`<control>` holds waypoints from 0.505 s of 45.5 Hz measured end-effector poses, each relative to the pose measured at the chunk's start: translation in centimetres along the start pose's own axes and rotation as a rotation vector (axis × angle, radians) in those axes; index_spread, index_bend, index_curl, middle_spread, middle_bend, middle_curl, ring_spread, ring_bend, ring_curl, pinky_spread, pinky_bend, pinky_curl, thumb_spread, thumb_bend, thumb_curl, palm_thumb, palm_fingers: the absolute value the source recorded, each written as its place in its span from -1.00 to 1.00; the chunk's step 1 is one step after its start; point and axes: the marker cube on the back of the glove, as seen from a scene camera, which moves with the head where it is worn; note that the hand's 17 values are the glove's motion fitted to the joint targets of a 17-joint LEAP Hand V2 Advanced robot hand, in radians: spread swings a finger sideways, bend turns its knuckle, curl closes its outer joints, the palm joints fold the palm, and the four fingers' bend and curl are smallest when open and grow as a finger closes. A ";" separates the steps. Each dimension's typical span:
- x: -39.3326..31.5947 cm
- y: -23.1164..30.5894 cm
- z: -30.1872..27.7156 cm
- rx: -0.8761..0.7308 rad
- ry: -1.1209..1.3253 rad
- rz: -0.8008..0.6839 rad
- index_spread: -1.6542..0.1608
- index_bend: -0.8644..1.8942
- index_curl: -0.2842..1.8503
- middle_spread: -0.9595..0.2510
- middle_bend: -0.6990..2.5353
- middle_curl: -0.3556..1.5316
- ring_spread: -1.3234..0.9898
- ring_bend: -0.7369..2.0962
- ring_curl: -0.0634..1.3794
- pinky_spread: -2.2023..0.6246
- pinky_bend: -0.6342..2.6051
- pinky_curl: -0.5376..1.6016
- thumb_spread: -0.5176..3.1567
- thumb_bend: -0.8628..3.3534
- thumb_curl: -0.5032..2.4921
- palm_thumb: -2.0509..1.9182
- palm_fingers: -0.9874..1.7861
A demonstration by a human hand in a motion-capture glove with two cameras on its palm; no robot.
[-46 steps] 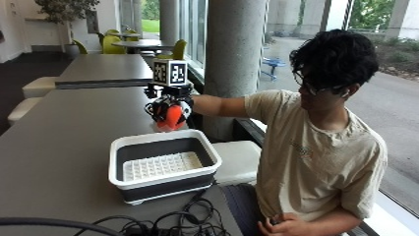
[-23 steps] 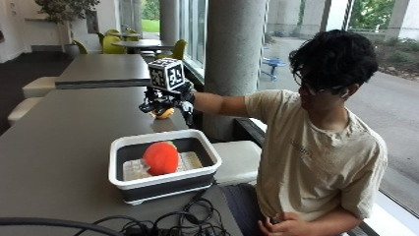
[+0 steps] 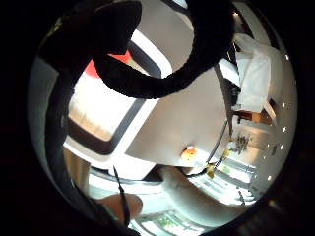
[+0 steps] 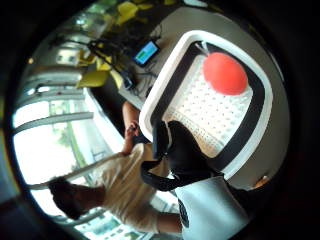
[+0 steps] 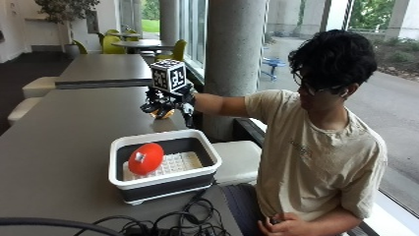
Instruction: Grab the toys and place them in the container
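A red ball-shaped toy (image 5: 145, 158) lies in the white-rimmed, dark-walled container (image 5: 207, 147), on its perforated white floor. The thumb side palm view shows the same red toy (image 4: 225, 73) inside the container (image 4: 165, 75). My gloved right hand (image 5: 167, 102) hovers over the table beyond the container, its fingers hanging loosely and holding nothing. A small orange toy (image 5: 162, 114) sits on the table just under and behind the hand. In the little finger side palm view the orange toy (image 3: 188, 153) rests on the grey tabletop, apart from the hand.
The long grey table (image 5: 59, 132) stretches away to the left and back. Black cables (image 5: 164, 221) lie at its near edge in front of the container. A concrete pillar (image 5: 235, 49) stands behind the arm. The person sits at the right.
A second ago my hand held the red toy above the container. It let go, the toy dropped in, and the hand has drawn back over the orange toy.
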 end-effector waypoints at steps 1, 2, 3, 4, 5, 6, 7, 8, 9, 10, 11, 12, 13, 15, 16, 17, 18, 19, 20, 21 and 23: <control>0.1 0.1 0.1 -0.001 0.001 0.001 0.50 -0.30 -0.42 0.58 -0.52 -0.24 0.14 -0.36 -0.39 0.57 0.14 -0.16 -0.03 -0.60 -0.35 0.04 -0.50; 0.1 0.2 0.2 -0.001 -0.001 0.002 0.50 -0.30 -0.43 0.58 -0.52 -0.25 0.15 -0.36 -0.39 0.57 0.13 -0.16 -0.03 -0.60 -0.36 0.04 -0.49; 0.2 0.3 0.3 -0.002 -0.004 0.004 0.50 -0.30 -0.43 0.58 -0.52 -0.26 0.15 -0.36 -0.39 0.57 0.13 -0.16 -0.03 -0.60 -0.36 0.04 -0.49; 0.3 0.4 0.4 -0.003 -0.007 0.006 0.50 -0.30 -0.44 0.58 -0.52 -0.26 0.15 -0.36 -0.40 0.57 0.13 -0.16 -0.02 -0.60 -0.36 0.04 -0.49; 0.3 0.4 0.5 -0.005 -0.008 0.008 0.50 -0.30 -0.44 0.58 -0.51 -0.27 0.15 -0.36 -0.40 0.57 0.13 -0.16 -0.02 -0.60 -0.37 0.04 -0.49; 0.4 0.5 0.5 -0.008 -0.006 0.009 0.50 -0.30 -0.45 0.58 -0.51 -0.28 0.15 -0.36 -0.40 0.57 0.13 -0.16 -0.02 -0.60 -0.37 0.04 -0.49; 0.4 0.6 0.6 -0.012 -0.004 0.011 0.51 -0.30 -0.45 0.58 -0.52 -0.29 0.15 -0.36 -0.40 0.57 0.13 -0.16 -0.02 -0.60 -0.37 0.04 -0.49; 0.5 0.6 0.6 -0.015 -0.001 0.013 0.50 -0.30 -0.45 0.58 -0.51 -0.29 0.15 -0.36 -0.41 0.57 0.12 -0.16 -0.02 -0.60 -0.38 0.04 -0.49; 0.6 0.6 0.7 -0.017 0.002 0.014 0.50 -0.29 -0.46 0.58 -0.51 -0.30 0.15 -0.36 -0.41 0.57 0.12 -0.17 -0.02 -0.60 -0.38 0.04 -0.48; 0.6 0.6 0.7 -0.018 0.004 0.014 0.50 -0.29 -0.46 0.58 -0.51 -0.31 0.15 -0.36 -0.42 0.57 0.12 -0.17 -0.02 -0.60 -0.38 0.04 -0.48; 0.5 0.5 0.7 -0.017 0.005 0.014 0.50 -0.29 -0.46 0.59 -0.51 -0.32 0.15 -0.37 -0.42 0.57 0.12 -0.17 -0.02 -0.60 -0.39 0.04 -0.48; 0.5 0.5 0.7 -0.016 0.006 0.013 0.50 -0.29 -0.46 0.59 -0.51 -0.32 0.15 -0.37 -0.42 0.57 0.12 -0.17 -0.02 -0.60 -0.39 0.05 -0.48; 0.6 0.5 0.8 -0.013 0.007 0.013 0.50 -0.29 -0.47 0.59 -0.51 -0.33 0.15 -0.37 -0.43 0.57 0.12 -0.17 -0.02 -0.60 -0.39 0.05 -0.48; 0.6 0.6 0.9 -0.003 0.006 0.012 0.51 -0.29 -0.47 0.58 -0.51 -0.34 0.15 -0.36 -0.43 0.57 0.12 -0.17 -0.02 -0.60 -0.40 0.05 -0.48; 0.7 0.6 1.0 0.002 0.003 0.011 0.51 -0.29 -0.47 0.58 -0.51 -0.34 0.15 -0.36 -0.44 0.57 0.12 -0.17 -0.02 -0.60 -0.40 0.05 -0.48; 0.7 0.5 1.0 0.006 0.001 0.008 0.51 -0.29 -0.48 0.58 -0.51 -0.35 0.15 -0.36 -0.44 0.57 0.11 -0.17 -0.02 -0.60 -0.40 0.05 -0.48; 0.7 0.5 1.1 0.008 -0.001 0.005 0.50 -0.30 -0.48 0.58 -0.51 -0.35 0.15 -0.36 -0.44 0.57 0.11 -0.17 -0.02 -0.60 -0.40 0.05 -0.48; 0.7 0.5 1.1 0.007 -0.003 0.003 0.51 -0.30 -0.48 0.59 -0.51 -0.35 0.15 -0.36 -0.45 0.57 0.12 -0.17 -0.02 -0.60 -0.41 0.05 -0.48; 0.7 0.5 1.2 0.004 -0.003 0.003 0.51 -0.30 -0.49 0.59 -0.51 -0.36 0.15 -0.36 -0.44 0.57 0.11 -0.17 -0.02 -0.60 -0.41 0.05 -0.48; 0.8 0.5 1.3 0.000 -0.003 0.003 0.51 -0.30 -0.49 0.59 -0.51 -0.36 0.15 -0.36 -0.45 0.57 0.11 -0.17 -0.01 -0.60 -0.41 0.05 -0.48; 0.9 0.6 1.4 -0.008 0.000 0.008 0.51 -0.30 -0.49 0.58 -0.51 -0.37 0.15 -0.36 -0.45 0.57 0.11 -0.17 -0.01 -0.60 -0.41 0.05 -0.47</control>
